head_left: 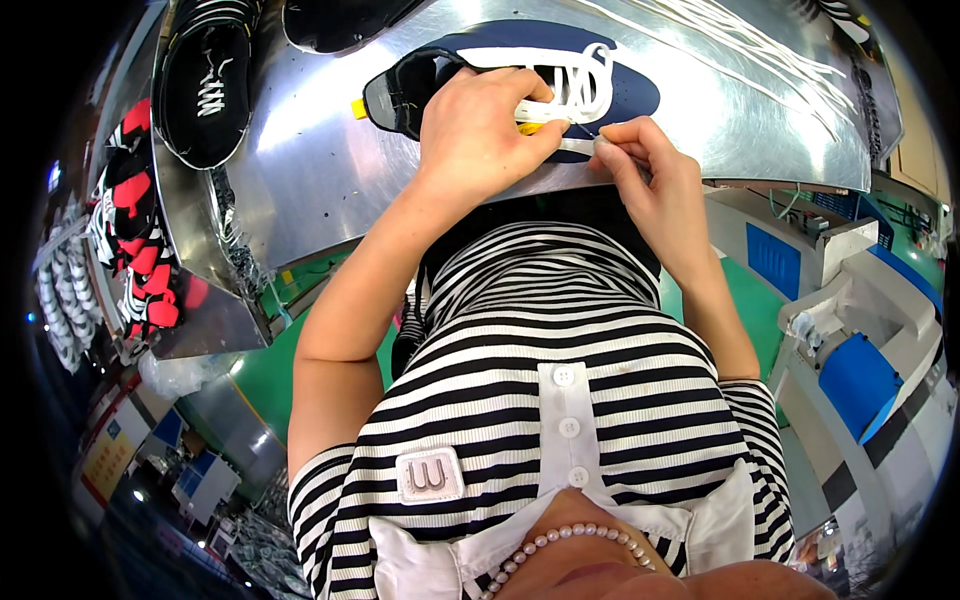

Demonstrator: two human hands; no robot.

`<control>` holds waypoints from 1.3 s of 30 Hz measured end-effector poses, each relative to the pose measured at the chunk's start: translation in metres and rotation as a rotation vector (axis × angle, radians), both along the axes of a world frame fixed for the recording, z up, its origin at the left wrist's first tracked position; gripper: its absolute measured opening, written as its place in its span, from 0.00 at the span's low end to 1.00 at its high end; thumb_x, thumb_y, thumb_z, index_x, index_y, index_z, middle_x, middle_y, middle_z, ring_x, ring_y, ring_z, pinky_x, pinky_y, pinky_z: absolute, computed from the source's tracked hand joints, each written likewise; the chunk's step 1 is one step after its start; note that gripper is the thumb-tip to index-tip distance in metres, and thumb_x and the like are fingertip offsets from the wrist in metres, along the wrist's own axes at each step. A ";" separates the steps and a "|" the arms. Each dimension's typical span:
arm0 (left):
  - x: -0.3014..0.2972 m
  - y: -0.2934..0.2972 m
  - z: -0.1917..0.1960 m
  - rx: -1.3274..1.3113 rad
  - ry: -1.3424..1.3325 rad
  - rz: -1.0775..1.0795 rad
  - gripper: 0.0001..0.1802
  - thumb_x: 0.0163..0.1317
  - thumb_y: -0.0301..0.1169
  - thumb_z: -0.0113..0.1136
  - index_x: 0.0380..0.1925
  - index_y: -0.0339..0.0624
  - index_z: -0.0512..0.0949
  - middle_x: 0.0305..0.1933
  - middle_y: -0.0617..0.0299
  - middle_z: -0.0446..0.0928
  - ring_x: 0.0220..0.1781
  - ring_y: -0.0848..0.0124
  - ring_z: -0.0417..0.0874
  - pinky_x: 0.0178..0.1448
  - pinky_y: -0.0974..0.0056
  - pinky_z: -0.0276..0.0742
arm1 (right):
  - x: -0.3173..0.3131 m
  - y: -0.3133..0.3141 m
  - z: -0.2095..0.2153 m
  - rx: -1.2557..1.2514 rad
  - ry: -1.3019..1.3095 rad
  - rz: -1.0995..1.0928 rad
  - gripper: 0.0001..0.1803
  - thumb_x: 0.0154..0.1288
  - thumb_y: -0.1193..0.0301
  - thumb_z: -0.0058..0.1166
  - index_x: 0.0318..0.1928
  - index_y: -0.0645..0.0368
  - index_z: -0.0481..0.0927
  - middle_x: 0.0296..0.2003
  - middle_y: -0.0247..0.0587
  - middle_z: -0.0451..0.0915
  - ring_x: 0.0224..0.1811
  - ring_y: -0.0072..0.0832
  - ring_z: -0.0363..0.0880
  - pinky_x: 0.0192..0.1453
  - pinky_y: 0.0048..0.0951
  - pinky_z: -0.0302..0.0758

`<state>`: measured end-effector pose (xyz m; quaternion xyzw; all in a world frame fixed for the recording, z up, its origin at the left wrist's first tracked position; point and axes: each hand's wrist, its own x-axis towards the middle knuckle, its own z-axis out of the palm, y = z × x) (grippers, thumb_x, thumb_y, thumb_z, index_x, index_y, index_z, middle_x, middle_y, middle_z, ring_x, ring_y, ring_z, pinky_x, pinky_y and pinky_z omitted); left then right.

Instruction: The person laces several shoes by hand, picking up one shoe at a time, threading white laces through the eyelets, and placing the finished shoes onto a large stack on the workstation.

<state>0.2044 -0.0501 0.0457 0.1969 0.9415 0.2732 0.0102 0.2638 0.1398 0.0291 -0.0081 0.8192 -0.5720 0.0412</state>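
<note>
My left hand (480, 125) lies over the near side of a dark navy shoe upper (620, 85), fingers curled down and pressing it flat against the shiny metal table (330, 150), the thumb reaching toward the right; my right hand (645, 170) sits just beside it at the table's near edge, thumb and forefinger pinched on the end of a white lace (580, 146) that runs across between the two hands; the upper lies near the middle of the table's front edge, its opening turned to my left, with a small yellow tag (358, 108) sticking out at that end and a strip of yellow (535, 128) showing under my left fingers; white lacing (580, 80) is already threaded in a crisscross through the eyelets just beyond my left knuckles; farther back on the right a loose bundle of white laces (740, 45) fans across the metal; on the left a black shoe with white laces (208, 85) rests on a second metal surface, and another dark shoe (335, 22) lies at the top edge, well apart from my hands; lower on the left, red and black shoes (140, 230) are stacked in a row; below the table I see my black-and-white striped shirt (560, 330) with its white buttons, and to the right a green floor (745, 290) and blue and grey machinery (860, 370).
</note>
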 end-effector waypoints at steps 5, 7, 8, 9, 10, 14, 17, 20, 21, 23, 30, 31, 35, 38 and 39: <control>0.008 -0.004 -0.002 0.107 0.012 -0.063 0.14 0.50 0.37 0.70 0.32 0.40 0.80 0.33 0.57 0.81 0.35 0.55 0.81 0.40 0.57 0.74 | 0.000 -0.007 0.004 -0.011 -0.052 0.010 0.07 0.69 0.74 0.55 0.40 0.65 0.74 0.27 0.46 0.84 0.30 0.33 0.86 0.34 0.29 0.78; 0.016 -0.003 -0.002 0.155 0.026 -0.079 0.12 0.50 0.33 0.69 0.31 0.39 0.79 0.31 0.56 0.80 0.33 0.55 0.81 0.37 0.58 0.74 | 0.001 -0.011 0.001 -0.005 -0.091 0.003 0.07 0.68 0.74 0.55 0.39 0.65 0.73 0.26 0.47 0.84 0.30 0.35 0.86 0.33 0.31 0.78; 0.021 -0.003 -0.002 0.177 0.029 -0.087 0.11 0.50 0.31 0.69 0.30 0.38 0.79 0.30 0.55 0.79 0.32 0.54 0.80 0.35 0.59 0.73 | 0.002 -0.014 0.003 0.038 -0.052 0.022 0.08 0.67 0.75 0.55 0.40 0.66 0.70 0.26 0.49 0.83 0.29 0.41 0.85 0.33 0.35 0.78; 0.024 -0.001 -0.002 0.174 0.063 -0.104 0.10 0.50 0.30 0.69 0.31 0.38 0.79 0.29 0.55 0.78 0.32 0.54 0.80 0.35 0.59 0.73 | 0.001 -0.019 0.003 0.083 -0.024 0.019 0.09 0.67 0.75 0.55 0.40 0.67 0.70 0.25 0.50 0.83 0.29 0.42 0.85 0.33 0.37 0.78; 0.026 0.000 -0.002 0.172 0.095 -0.122 0.10 0.50 0.28 0.69 0.31 0.38 0.79 0.29 0.55 0.78 0.32 0.55 0.80 0.34 0.59 0.73 | -0.004 -0.024 0.002 0.129 0.005 0.016 0.10 0.66 0.75 0.55 0.40 0.67 0.69 0.25 0.51 0.82 0.29 0.44 0.84 0.33 0.39 0.78; 0.029 -0.003 -0.006 0.123 0.218 -0.134 0.09 0.52 0.27 0.69 0.33 0.39 0.79 0.29 0.56 0.76 0.30 0.56 0.78 0.34 0.58 0.72 | -0.013 -0.027 -0.014 0.055 0.091 0.053 0.14 0.65 0.74 0.57 0.42 0.69 0.68 0.23 0.53 0.80 0.28 0.49 0.82 0.34 0.41 0.76; 0.035 -0.008 -0.003 0.128 0.283 -0.121 0.10 0.53 0.30 0.71 0.33 0.40 0.80 0.27 0.58 0.76 0.30 0.58 0.78 0.34 0.59 0.72 | -0.002 0.002 0.005 0.086 0.022 0.133 0.12 0.64 0.71 0.59 0.43 0.64 0.74 0.23 0.46 0.80 0.26 0.42 0.81 0.35 0.35 0.76; 0.037 -0.016 -0.004 0.099 0.338 -0.103 0.09 0.52 0.29 0.71 0.32 0.41 0.81 0.26 0.60 0.74 0.28 0.61 0.77 0.32 0.61 0.71 | -0.003 0.038 0.023 0.155 0.100 -0.023 0.12 0.63 0.74 0.61 0.45 0.61 0.78 0.36 0.39 0.85 0.27 0.20 0.82 0.29 0.23 0.76; 0.039 -0.017 -0.005 0.106 0.334 -0.110 0.09 0.51 0.29 0.72 0.32 0.42 0.81 0.25 0.60 0.74 0.27 0.61 0.77 0.32 0.61 0.71 | -0.007 0.038 0.034 0.137 0.194 -0.118 0.12 0.63 0.76 0.61 0.47 0.61 0.78 0.37 0.37 0.85 0.28 0.19 0.82 0.29 0.22 0.75; 0.041 -0.011 -0.005 0.121 0.381 -0.166 0.09 0.49 0.25 0.71 0.31 0.42 0.81 0.24 0.61 0.72 0.24 0.61 0.75 0.30 0.61 0.69 | -0.019 0.010 0.054 0.098 0.339 0.214 0.12 0.60 0.79 0.59 0.45 0.60 0.78 0.33 0.40 0.84 0.27 0.29 0.83 0.29 0.27 0.77; 0.041 -0.019 -0.013 0.119 0.472 -0.173 0.11 0.45 0.22 0.71 0.30 0.41 0.80 0.23 0.61 0.72 0.25 0.62 0.73 0.29 0.61 0.68 | -0.042 -0.023 0.029 0.673 0.249 0.415 0.10 0.62 0.69 0.57 0.43 0.57 0.77 0.25 0.41 0.81 0.30 0.42 0.82 0.33 0.38 0.76; 0.041 -0.020 -0.014 0.132 0.470 -0.171 0.11 0.45 0.22 0.71 0.30 0.41 0.80 0.23 0.61 0.71 0.25 0.63 0.72 0.29 0.61 0.68 | -0.045 -0.024 0.030 0.619 0.209 0.411 0.10 0.61 0.69 0.57 0.43 0.57 0.77 0.24 0.40 0.81 0.30 0.42 0.82 0.33 0.39 0.76; 0.034 -0.020 -0.013 0.171 0.401 -0.197 0.11 0.45 0.23 0.72 0.30 0.41 0.80 0.23 0.61 0.70 0.25 0.63 0.72 0.28 0.61 0.68 | -0.054 -0.023 0.020 0.296 0.098 0.398 0.09 0.61 0.71 0.56 0.42 0.54 0.81 0.26 0.40 0.83 0.29 0.39 0.82 0.35 0.36 0.76; 0.031 -0.021 -0.010 0.195 0.334 -0.214 0.11 0.46 0.23 0.72 0.30 0.41 0.80 0.23 0.61 0.70 0.24 0.63 0.72 0.28 0.61 0.68 | -0.063 -0.017 0.020 -0.126 0.067 0.254 0.09 0.64 0.71 0.59 0.44 0.57 0.81 0.30 0.33 0.83 0.31 0.22 0.80 0.35 0.26 0.73; 0.032 -0.022 -0.009 0.187 0.326 -0.212 0.11 0.46 0.23 0.72 0.31 0.41 0.80 0.23 0.61 0.71 0.24 0.64 0.73 0.28 0.61 0.68 | -0.070 -0.013 0.025 -0.283 0.062 0.206 0.09 0.65 0.71 0.60 0.44 0.59 0.81 0.30 0.31 0.82 0.32 0.18 0.78 0.36 0.24 0.72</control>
